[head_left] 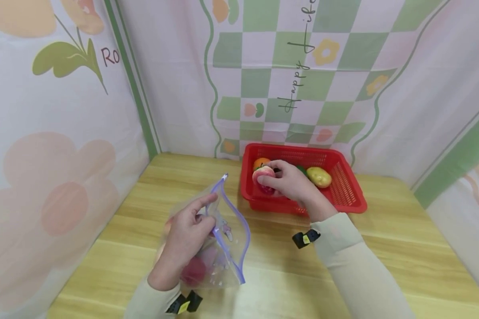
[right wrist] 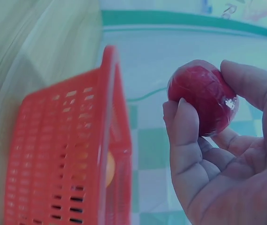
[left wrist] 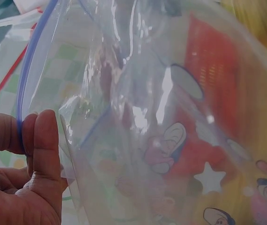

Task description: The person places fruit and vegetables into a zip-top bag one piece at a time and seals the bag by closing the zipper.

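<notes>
My right hand (head_left: 289, 181) pinches a pink-red peach (head_left: 262, 174) between thumb and fingers, over the left part of a red basket (head_left: 303, 208). In the right wrist view the peach (right wrist: 201, 96) shows dark red and shiny, beside the basket's slotted wall. My left hand (head_left: 189, 230) pinches the purple zip edge of a clear zip bag (head_left: 239, 230), whose mouth gapes toward the right. Through the bag's side a red round thing (head_left: 193, 270) shows. Cartoon figures and a white star are printed on the bag (left wrist: 138, 154) in the left wrist view.
Inside the basket lie an orange (head_left: 260, 163), a yellow potato-like piece (head_left: 319, 177) and something dark green (head_left: 301, 169), partly behind my right hand. The basket stands at the back of a wooden table (head_left: 279, 266), close to a patterned curtain (head_left: 259, 84).
</notes>
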Tool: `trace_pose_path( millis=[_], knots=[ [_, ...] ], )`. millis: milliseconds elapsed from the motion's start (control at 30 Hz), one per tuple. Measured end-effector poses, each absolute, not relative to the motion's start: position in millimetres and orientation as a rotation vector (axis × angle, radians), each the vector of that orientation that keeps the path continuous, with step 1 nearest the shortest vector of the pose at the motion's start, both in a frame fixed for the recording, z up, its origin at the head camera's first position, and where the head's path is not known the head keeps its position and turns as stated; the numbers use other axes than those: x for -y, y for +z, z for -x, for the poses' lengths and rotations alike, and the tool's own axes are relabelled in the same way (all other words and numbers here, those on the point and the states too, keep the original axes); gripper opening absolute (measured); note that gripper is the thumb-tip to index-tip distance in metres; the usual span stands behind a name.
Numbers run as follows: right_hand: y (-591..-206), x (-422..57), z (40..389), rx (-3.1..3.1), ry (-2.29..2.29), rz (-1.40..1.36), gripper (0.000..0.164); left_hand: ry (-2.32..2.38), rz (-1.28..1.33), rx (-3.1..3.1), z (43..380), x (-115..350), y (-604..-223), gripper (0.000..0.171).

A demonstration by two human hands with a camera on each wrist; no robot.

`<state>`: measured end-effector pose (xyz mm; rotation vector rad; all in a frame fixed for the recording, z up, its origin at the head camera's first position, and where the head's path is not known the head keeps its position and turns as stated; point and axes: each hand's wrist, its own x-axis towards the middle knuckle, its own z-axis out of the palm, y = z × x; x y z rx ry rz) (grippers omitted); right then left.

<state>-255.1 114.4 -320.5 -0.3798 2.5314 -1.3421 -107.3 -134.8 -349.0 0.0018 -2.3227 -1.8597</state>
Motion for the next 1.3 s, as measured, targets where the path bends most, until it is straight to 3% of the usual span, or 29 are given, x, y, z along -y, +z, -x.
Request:
trace_pose_path(
  millis=[467, 1300],
  knots=[
    [-304.8, -102.2, 213.6, -2.295, -1.522, 0.655, 0.057, -1.854, -0.05, 2.334, 109.0, 134.1, -349.1, 0.05],
    [-301.2, -64.4, 145.7, -2.841, -0.921, 0.881, 0.054, -1.859, -0.05, 2.347, 107.7, 133.8, -347.8, 0.049]
  ],
)
